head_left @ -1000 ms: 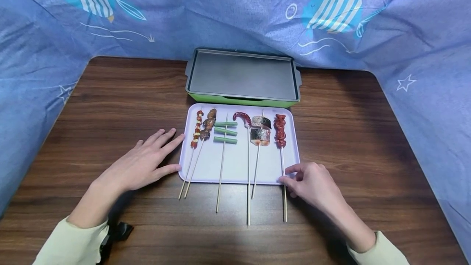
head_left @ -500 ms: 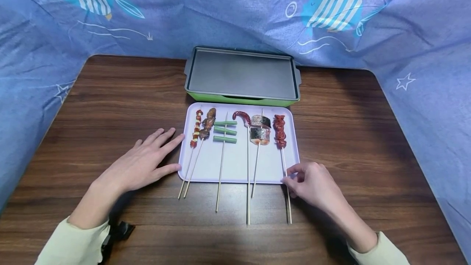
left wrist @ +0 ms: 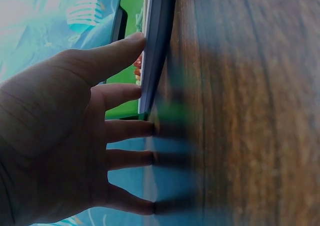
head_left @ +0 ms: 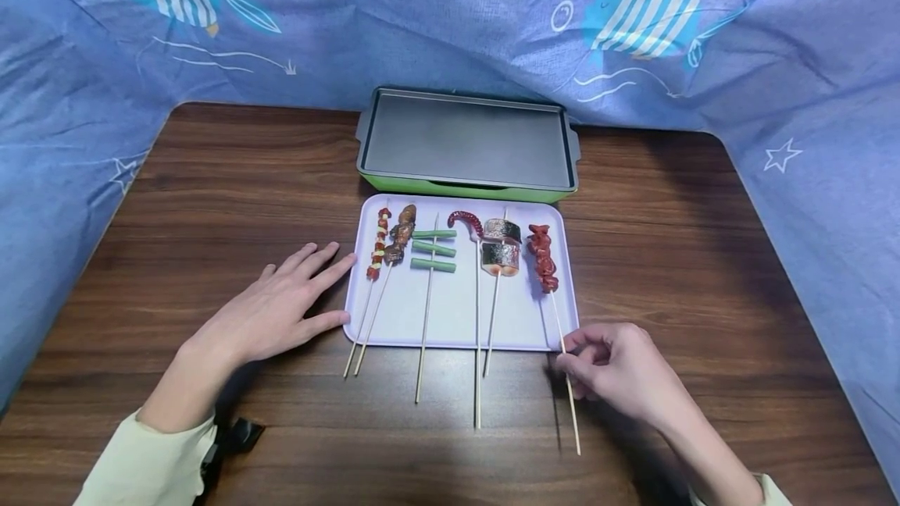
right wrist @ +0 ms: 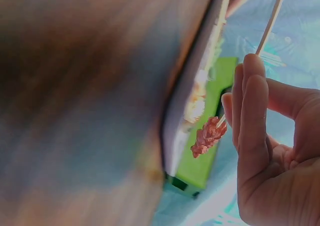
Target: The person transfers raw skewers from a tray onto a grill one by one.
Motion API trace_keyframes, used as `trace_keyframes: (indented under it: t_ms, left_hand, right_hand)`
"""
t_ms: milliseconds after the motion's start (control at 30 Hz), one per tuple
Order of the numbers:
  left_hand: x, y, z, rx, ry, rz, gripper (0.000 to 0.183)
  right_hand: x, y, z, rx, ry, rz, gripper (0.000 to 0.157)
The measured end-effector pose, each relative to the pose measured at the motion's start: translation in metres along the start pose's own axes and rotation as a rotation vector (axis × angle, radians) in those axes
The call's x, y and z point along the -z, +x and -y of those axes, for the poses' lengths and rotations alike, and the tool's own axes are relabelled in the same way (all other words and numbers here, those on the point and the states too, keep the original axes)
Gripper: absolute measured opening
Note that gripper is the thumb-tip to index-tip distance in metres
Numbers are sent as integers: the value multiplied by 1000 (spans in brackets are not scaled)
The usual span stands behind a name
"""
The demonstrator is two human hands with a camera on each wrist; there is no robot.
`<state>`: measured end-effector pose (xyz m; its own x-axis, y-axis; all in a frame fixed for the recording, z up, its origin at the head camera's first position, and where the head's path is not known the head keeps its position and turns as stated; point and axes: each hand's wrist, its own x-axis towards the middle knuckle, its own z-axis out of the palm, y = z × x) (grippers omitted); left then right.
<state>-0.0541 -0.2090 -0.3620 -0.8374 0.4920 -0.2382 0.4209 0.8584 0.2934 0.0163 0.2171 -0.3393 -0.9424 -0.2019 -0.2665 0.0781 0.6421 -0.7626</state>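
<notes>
My right hand [head_left: 619,369] pinches the wooden stick of a red meat skewer [head_left: 543,260] between thumb and fingers. That skewer is tilted and raised off the lilac tray [head_left: 450,318], its shadow showing beneath. In the right wrist view the red meat [right wrist: 208,136] hangs at the stick's far end. My left hand [head_left: 270,315] lies with spread fingers at the tray's left side; thumb and index fingertip touch its edge. Still on the tray are a red-and-white skewer [head_left: 380,244], a brown meat skewer [head_left: 401,234], a green bean skewer [head_left: 433,249], a tentacle skewer [head_left: 467,220] and a fish skewer [head_left: 501,258].
Behind the tray stands a green grill [head_left: 464,190] with a flat dark plate [head_left: 467,139]. A blue fish-patterned cloth [head_left: 450,22] hangs around the wooden table [head_left: 246,162]. The skewers' sticks jut over the tray's front edge.
The red meat skewer, lying on the tray earlier, has been lifted and drawn toward me and slightly right by my right hand. My left hand has stayed at the tray's edge.
</notes>
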Motion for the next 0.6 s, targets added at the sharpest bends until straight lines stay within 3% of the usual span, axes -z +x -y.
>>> trace_keyframes:
  t_ms: [300, 600]
  left_hand:
    - [-1, 0, 0, 6, -5, 1, 76]
    - [-4, 0, 0, 6, -3, -13, 76]
  right_hand:
    - [23, -8, 24, 74, 37, -85, 19]
    - [49, 10, 39, 110, 44, -178, 16]
